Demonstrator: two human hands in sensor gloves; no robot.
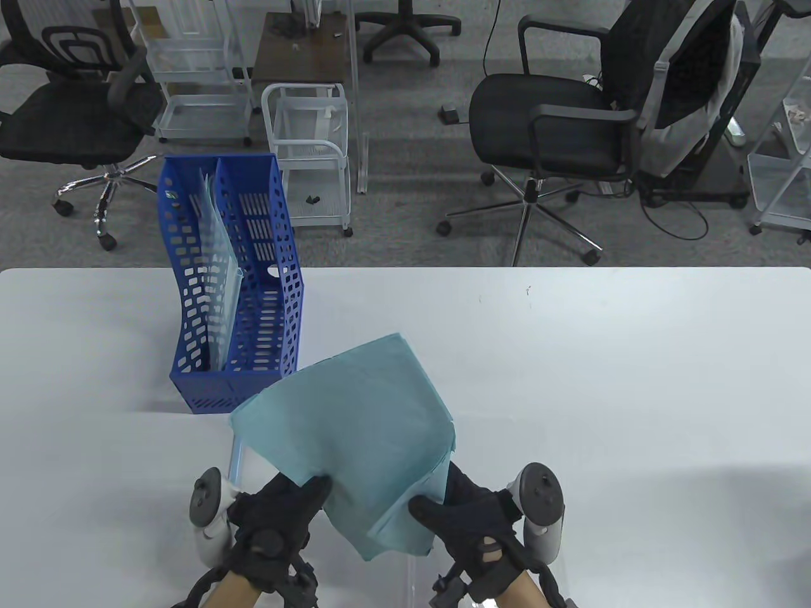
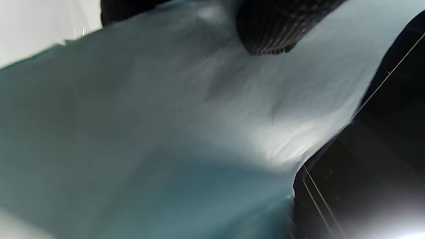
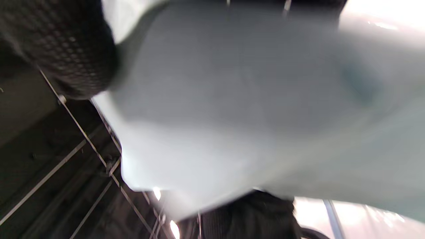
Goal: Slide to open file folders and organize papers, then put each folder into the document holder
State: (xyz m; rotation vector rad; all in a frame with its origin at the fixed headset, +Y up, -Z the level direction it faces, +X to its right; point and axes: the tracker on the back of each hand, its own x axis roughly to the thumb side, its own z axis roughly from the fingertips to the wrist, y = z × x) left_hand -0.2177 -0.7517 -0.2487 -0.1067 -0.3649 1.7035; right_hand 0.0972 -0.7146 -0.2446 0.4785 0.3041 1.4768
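Bottom of the table view, lower centre: left hand and right hand both up off the table, each pinching the near edge of a stack of teal papers. Left thumb clamped down on the lower-left edge, right thumb curled onto the lower-right corner, sheets fanned slightly and tilted up toward the camera. Wrist views too blurred to add much beyond a gloved fingertip pressing on teal paper.

Just under the papers at lower left, poking out: a pale clear edge with a light blue spine, probably the file folder, though mostly hidden.

Step in hand, by the look of it: squaring up the sheets, folder already opened. Next move calls for tapping the edges flush, then lowering the stack into the folder, sliding the bar shut, and only then carrying it up-left.

Further back, middle left of the frame: blue document holder standing on the table, already holding clear folders in its left compartment, right compartment looking free.

Beyond, upper frame: office chairs and white carts. No readable brand, label or writing anywhere.
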